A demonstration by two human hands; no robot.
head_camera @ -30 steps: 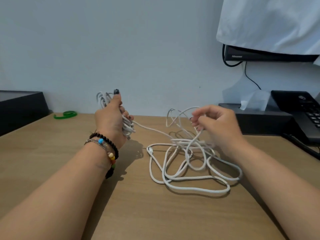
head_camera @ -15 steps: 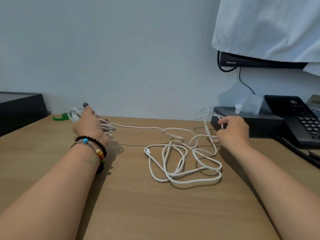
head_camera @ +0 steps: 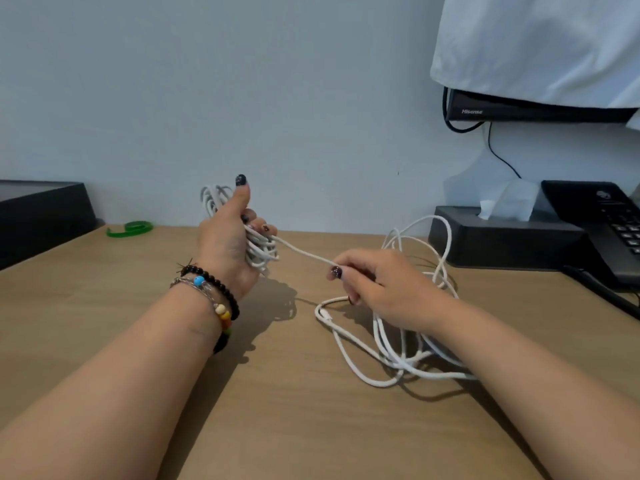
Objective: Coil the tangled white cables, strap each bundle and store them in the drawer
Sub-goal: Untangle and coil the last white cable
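Note:
My left hand [head_camera: 227, 244] is raised above the wooden desk [head_camera: 277, 410] and grips a coil of white cable [head_camera: 261, 249], several loops wound round its fingers. One strand runs from that coil down and right to my right hand [head_camera: 381, 289], which pinches it between thumb and fingers. Under and behind my right hand the tangled white cable [head_camera: 391, 355] lies in loose loops on the desk, some loops lifted toward the back. A green strap [head_camera: 130, 228] lies at the back left by the wall.
A black box [head_camera: 41, 216] stands at the left edge. At the back right are a black tissue box [head_camera: 502, 240] and a black desk phone [head_camera: 602, 223]. A monitor [head_camera: 533, 109] draped in white cloth hangs above them.
My left hand has come back from the far left and risen toward the centre with the coil. My right hand left the back right and now pinches the strand nearer the coil.

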